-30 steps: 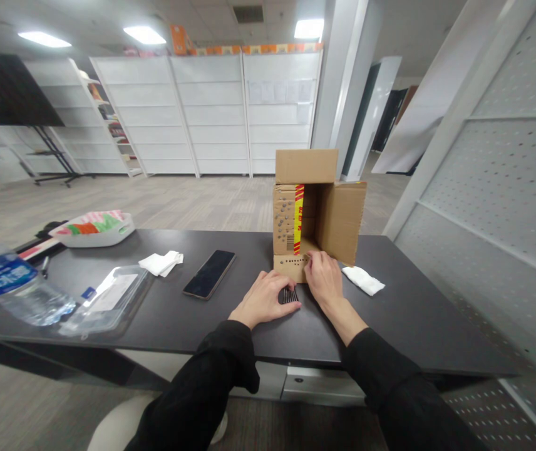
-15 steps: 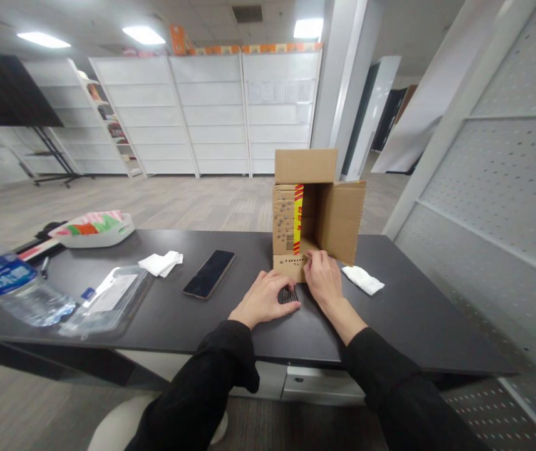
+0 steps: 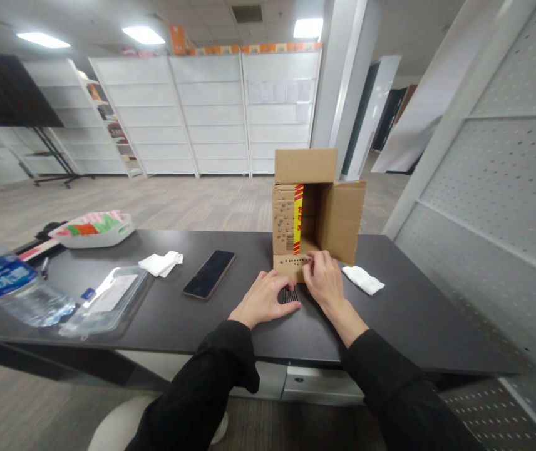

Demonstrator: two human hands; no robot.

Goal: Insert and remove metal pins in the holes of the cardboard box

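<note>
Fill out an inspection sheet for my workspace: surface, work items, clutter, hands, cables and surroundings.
Surface: dark table, matte-looking.
Work items: open cardboard box, its lower flap marked with a row of dark dots; thin dark pieces in a row before it.
Clutter: phone, bottle, clear plastic case, folded tissues, white basket with colourful contents; another tissue right of the box.
Left hand: thumb and fingers curved around the pieces; grip unclear.
Right hand: fingertips at the lower flap; anything pinched is hidden.
Cables: nothing seen.
Surroundings: white shelving, screen on a stand, perforated panel at right.
</note>
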